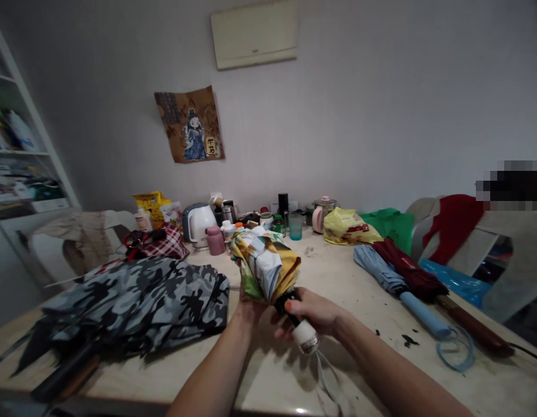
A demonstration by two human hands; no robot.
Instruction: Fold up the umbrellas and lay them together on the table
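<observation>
Multicoloured folding umbrella (268, 260), half-bundled, held above the table (338, 286), near edge, centre. Right hand (314, 310) pinches its black shaft, thumb on top, just above the white handle (304, 337). Left hand (249, 308) at canopy's underside, mostly hidden; can't tell its grip. Camouflage umbrella (164, 301) lies left; light-blue umbrella (381, 271) and dark-red umbrella (409, 269) right, touching.

Forearms (218, 362) reach forward, right hand (315, 311) curled, left hand (249, 308) partly hidden beside it.
</observation>
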